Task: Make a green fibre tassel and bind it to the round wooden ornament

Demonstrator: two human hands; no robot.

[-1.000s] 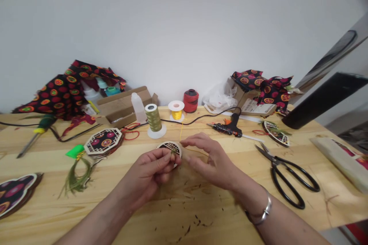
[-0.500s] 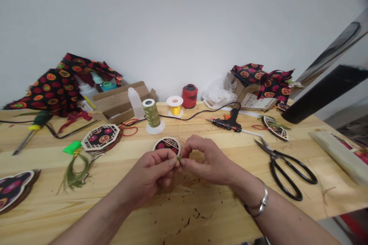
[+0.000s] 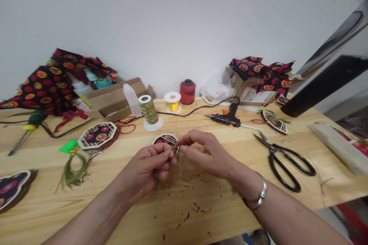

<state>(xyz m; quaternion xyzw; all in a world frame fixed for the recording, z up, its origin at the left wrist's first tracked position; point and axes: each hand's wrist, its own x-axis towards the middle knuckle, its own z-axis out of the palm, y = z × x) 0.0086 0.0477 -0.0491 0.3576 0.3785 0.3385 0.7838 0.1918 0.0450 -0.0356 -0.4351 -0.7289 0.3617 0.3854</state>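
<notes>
My left hand [image 3: 149,166] is closed in a pinch on a small green tuft [image 3: 174,148] held just above the wooden table [image 3: 201,206]. My right hand [image 3: 205,152] pinches a thin yellow thread [image 3: 178,124] right beside that tuft; the thread runs back to a yellow spool [image 3: 173,103]. Behind my fingertips a round wooden lattice piece [image 3: 163,139] with dark patterned fabric lies flat. A metal bangle [image 3: 260,198] sits on my right wrist.
An olive-green thread spool [image 3: 148,111], a red spool [image 3: 187,92], a glue gun [image 3: 227,118] and black scissors [image 3: 284,160] lie around. An octagonal lattice piece [image 3: 99,138], green fringe [image 3: 71,170], a cardboard box [image 3: 115,99], a screwdriver [image 3: 24,130] and patterned fabric [image 3: 43,82] are at left.
My right hand went from open fingers over the round piece to a pinch beside my left fingertips. Both hands lifted the tuft slightly toward me; the view tilted a little.
</notes>
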